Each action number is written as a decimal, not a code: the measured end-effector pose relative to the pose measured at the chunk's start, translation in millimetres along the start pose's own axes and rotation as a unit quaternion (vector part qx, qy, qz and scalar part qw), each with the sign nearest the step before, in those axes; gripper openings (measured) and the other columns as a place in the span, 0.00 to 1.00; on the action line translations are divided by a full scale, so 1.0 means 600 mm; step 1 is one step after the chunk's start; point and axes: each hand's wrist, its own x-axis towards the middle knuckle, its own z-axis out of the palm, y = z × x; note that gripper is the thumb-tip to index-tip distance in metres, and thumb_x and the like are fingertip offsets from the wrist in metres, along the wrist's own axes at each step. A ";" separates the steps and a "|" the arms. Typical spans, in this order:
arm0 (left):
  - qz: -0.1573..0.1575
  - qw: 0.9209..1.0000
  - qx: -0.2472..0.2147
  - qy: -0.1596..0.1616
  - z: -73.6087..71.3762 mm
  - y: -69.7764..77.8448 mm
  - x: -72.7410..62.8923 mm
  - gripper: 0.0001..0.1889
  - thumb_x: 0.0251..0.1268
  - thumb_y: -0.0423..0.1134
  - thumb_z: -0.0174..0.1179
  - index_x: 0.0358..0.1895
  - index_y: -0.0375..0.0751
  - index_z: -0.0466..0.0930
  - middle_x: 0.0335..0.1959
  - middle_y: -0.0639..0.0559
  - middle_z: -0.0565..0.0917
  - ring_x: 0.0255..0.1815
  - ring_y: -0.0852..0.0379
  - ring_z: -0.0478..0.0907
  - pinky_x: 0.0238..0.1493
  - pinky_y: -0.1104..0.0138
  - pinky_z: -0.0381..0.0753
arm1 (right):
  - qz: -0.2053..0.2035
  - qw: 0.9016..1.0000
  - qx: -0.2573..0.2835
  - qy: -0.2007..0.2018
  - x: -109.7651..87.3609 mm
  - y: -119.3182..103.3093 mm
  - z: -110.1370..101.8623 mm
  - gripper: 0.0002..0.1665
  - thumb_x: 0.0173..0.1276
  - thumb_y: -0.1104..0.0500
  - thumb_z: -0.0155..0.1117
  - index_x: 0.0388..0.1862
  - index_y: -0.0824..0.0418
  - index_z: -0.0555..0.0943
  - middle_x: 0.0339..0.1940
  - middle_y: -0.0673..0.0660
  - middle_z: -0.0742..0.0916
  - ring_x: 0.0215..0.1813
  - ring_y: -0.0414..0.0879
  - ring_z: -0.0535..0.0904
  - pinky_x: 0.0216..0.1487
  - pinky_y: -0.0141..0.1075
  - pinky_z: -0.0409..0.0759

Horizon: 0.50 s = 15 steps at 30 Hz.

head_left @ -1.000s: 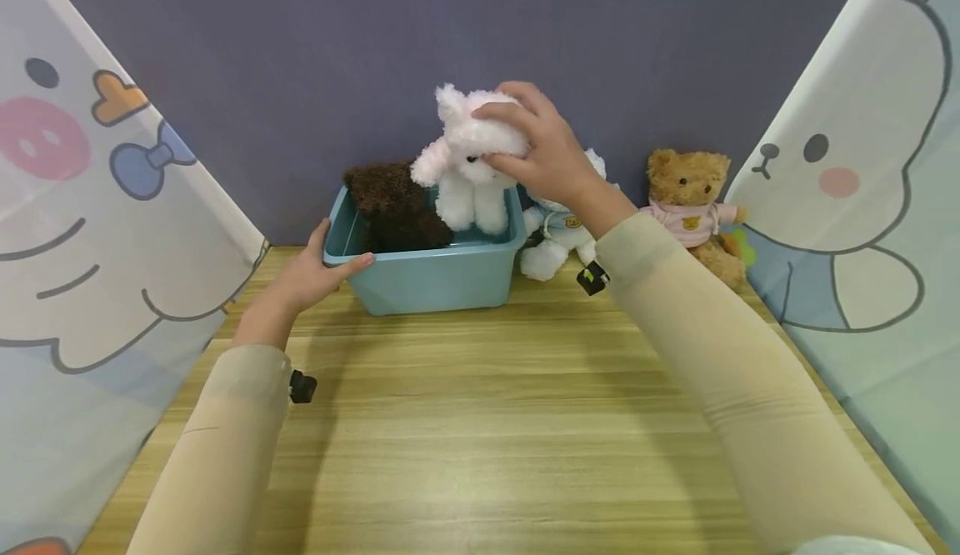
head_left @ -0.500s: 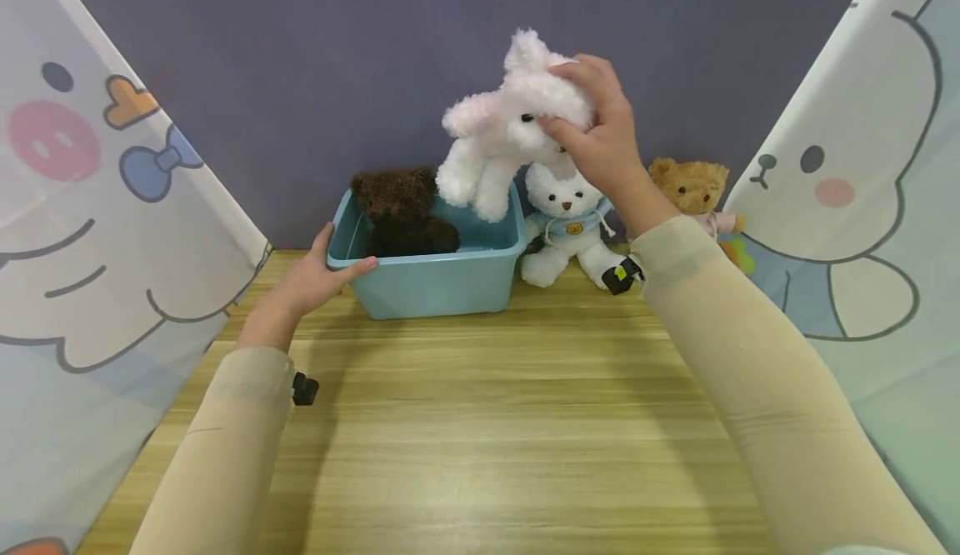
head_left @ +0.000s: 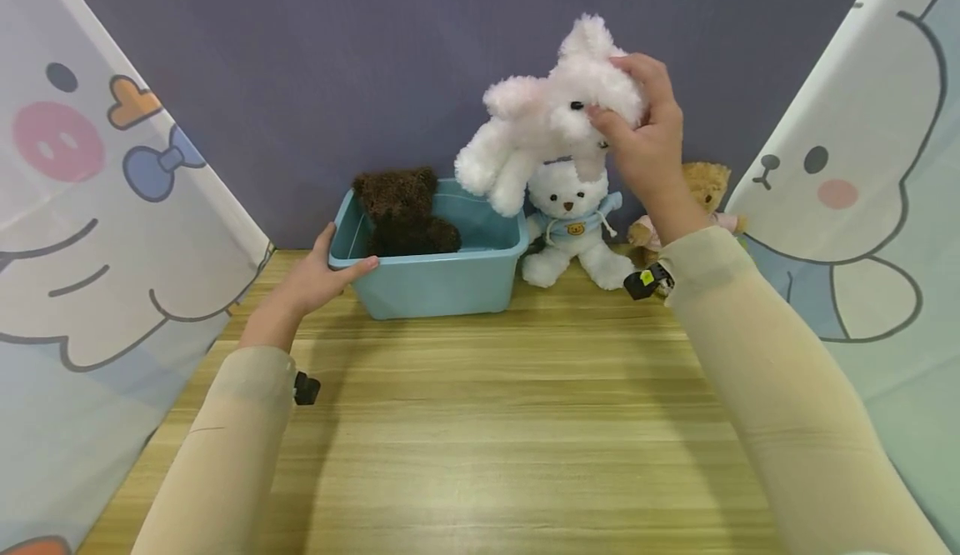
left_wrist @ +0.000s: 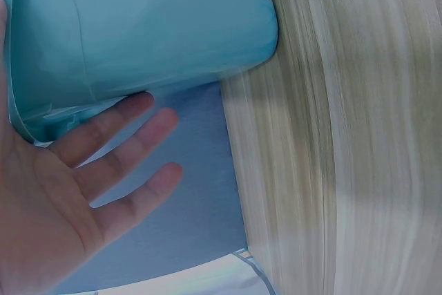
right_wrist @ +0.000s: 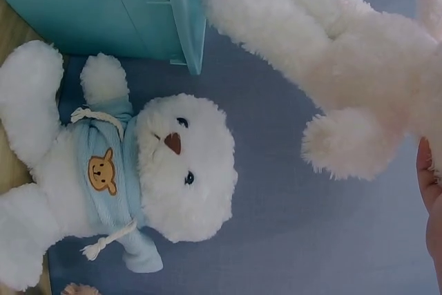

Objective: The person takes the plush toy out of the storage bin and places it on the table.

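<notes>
Right hand (head_left: 654,134): in the upper right of the head view I have its fingers curled around the head of the white toy (head_left: 551,113), thumb close to one eye.
White toy: held off the worktop (head_left: 510,422), right of top centre, tilted with its legs to the lower left. They overlap the tub's right end in view; I can't tell if they touch the rim.
Left hand (head_left: 306,278): fingers straight and spread against the tub (head_left: 438,288) at its left corner, thumb along the front edge, clenching nothing.
Handling: I judge a firm but soft hold on the head is enough; plush gives and the body may swing, so I would move slowly, lift the legs well clear of the rim and steady the tub with the other palm.
In the tub: a brown bear (head_left: 397,205) sits at its left end, left of centre.
In the way: the white bear (head_left: 574,230) in a blue hoodie sits just right of the tub, below the white toy, so a low pass could knock it.
Further right: a tan bear (head_left: 708,182), partly hidden behind the right wrist.
Behind: a dark backdrop (head_left: 300,80) across the top.
</notes>
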 end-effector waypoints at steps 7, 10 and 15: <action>0.001 1.000 -0.003 -0.002 0.000 0.001 0.000 0.68 0.59 0.88 0.50 0.81 0.65 0.07 0.82 0.24 0.61 0.70 0.26 0.78 0.72 0.27 0.67 | 0.021 0.999 0.013 0.045 -0.012 -0.012 -0.021 0.30 0.63 0.60 0.73 0.65 0.64 0.81 0.61 0.39 0.83 0.59 0.45 0.80 0.56 0.34 0.81; 0.000 1.000 0.003 -0.001 0.000 0.003 0.000 0.68 0.59 0.88 0.50 0.82 0.65 0.07 0.84 0.23 0.56 0.75 0.23 0.70 0.73 0.27 0.66 | 0.032 0.997 0.024 0.061 -0.020 -0.026 -0.030 0.30 0.62 0.62 0.73 0.64 0.67 0.79 0.60 0.42 0.83 0.58 0.47 0.80 0.55 0.34 0.81; -0.004 1.000 0.008 0.001 -0.001 0.005 -0.001 0.68 0.59 0.88 0.49 0.82 0.64 0.08 0.87 0.25 0.43 0.81 0.18 0.58 0.73 0.26 0.64 | 0.016 0.997 0.038 0.068 -0.035 -0.059 -0.044 0.32 0.60 0.64 0.72 0.62 0.74 0.76 0.60 0.46 0.83 0.55 0.48 0.80 0.53 0.32 0.82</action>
